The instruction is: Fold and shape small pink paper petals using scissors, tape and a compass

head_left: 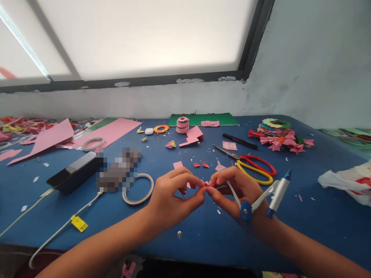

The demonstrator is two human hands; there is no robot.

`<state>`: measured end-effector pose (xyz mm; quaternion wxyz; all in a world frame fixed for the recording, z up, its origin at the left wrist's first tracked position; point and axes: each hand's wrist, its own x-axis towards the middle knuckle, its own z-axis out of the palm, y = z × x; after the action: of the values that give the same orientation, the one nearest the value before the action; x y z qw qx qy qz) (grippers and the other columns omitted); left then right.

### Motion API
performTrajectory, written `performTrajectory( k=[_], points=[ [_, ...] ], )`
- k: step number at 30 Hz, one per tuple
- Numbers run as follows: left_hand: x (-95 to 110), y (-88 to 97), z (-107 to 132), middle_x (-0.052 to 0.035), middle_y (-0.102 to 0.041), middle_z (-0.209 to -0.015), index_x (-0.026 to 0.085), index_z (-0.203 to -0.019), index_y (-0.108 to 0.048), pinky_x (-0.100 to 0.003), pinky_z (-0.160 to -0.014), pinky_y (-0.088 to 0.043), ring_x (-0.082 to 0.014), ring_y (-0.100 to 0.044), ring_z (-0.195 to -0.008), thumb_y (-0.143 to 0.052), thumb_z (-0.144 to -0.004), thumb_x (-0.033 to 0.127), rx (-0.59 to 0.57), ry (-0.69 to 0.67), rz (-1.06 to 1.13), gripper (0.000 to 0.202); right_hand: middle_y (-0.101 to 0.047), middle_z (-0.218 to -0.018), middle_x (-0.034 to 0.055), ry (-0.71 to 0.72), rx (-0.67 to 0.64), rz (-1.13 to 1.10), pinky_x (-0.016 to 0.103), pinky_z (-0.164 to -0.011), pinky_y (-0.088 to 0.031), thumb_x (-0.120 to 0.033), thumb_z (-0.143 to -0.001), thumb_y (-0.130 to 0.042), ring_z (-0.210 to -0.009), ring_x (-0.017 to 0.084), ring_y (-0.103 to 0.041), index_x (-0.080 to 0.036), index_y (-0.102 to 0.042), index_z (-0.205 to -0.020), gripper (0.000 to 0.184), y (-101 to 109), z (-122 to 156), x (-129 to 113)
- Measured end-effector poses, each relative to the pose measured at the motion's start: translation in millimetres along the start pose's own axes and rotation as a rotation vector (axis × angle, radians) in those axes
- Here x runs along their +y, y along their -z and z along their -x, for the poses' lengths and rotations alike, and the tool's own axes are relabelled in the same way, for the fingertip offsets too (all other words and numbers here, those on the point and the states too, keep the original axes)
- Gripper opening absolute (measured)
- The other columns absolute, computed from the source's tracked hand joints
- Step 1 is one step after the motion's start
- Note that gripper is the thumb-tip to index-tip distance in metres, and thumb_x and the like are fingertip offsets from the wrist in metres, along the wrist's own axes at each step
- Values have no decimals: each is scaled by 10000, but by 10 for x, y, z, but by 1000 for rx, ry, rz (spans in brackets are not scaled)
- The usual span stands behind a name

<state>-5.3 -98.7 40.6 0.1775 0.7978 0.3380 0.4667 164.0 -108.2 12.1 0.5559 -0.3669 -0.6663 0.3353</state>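
Fingertips of my left hand (pixel 174 193) and my right hand (pixel 236 189) meet, pinching a small pink-red piece of paper (pixel 206 184) between them. A drawing compass (pixel 246 211) with white legs, a blue hinge and a blue-and-white pen (pixel 279 195) clamped in it is tucked in my right hand. Small folded red-pink paper pieces (pixel 201 165) lie just beyond my fingers. Scissors (pixel 257 168) with red and yellow handles rest partly behind my right hand. Beside my left hand is a roll of white tape (pixel 138 201).
A stack of paper rings and pink folded pieces (pixel 278 137) stands at the back right. Pink sheets (pixel 114 131) lie at the left. A black marker (pixel 240 141), a black device (pixel 75 173) with a cable and a plastic bag (pixel 348 181) are also on the blue table (pixel 203 239).
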Motion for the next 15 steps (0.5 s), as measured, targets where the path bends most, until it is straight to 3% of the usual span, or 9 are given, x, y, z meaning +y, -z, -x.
performTrajectory(
  k=[3,7,15],
  points=[
    [24,16,-6,-26,-623,-692,153,-740,-670,-219,-504,-458,-102,-530,-562,-668,-757,221,-84,145,25,70,-601,-746,-23,-47,8,-8,265,-586,-578,-248,-767,-628,-649,116,-630,-238,-475,-771,153,-20,13,-50],
    [57,22,-17,-48,-649,-723,151,-765,-695,-219,-497,-460,-123,-571,-594,-643,-772,240,-111,271,89,104,-606,-744,-17,-41,-5,30,299,-638,-586,-244,-752,-641,-669,130,-638,-236,-494,-763,147,-27,20,-69],
    [47,-16,-20,-22,-622,-687,152,-682,-654,-205,-498,-439,-113,-558,-590,-620,-739,158,-112,302,64,67,-597,-755,-21,54,-18,100,265,-622,-585,-200,-758,-622,-636,101,-619,-232,-501,-758,125,-47,30,-18]
  ],
)
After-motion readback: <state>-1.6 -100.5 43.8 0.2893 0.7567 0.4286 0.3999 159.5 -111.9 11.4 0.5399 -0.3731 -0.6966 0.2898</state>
